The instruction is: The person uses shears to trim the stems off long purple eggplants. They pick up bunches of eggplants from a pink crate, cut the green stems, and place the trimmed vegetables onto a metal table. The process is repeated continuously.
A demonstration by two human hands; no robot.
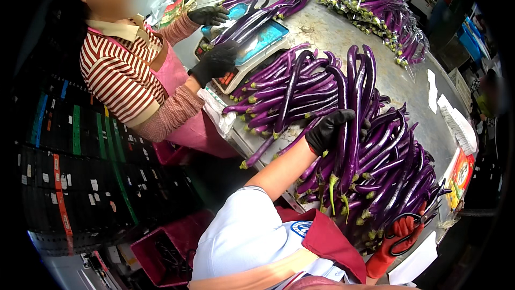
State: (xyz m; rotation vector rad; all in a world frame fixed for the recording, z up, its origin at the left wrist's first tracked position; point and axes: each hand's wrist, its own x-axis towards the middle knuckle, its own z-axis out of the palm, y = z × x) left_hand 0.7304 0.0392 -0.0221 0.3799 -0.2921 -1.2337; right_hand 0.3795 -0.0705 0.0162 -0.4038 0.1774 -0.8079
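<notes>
My left hand (332, 129), in a black glove, is closed around several long purple eggplants (356, 101), lifted over the pile with their green stems towards me. In a red glove, my right hand (402, 235) holds black-handled scissors (418, 219) at the lower right, beside the pile. A large heap of eggplants (406, 169) lies under and between my hands. To the left of it, more eggplants (293, 93) are stacked, with one lying across them.
Across the left side, a co-worker in black gloves handles eggplants on a digital scale (261, 40). Bagged eggplants (378, 12) lie at the metal table's (322, 28) far side. White papers (456, 123) and a red packet (460, 173) are at right. A magenta crate (161, 258) stands below.
</notes>
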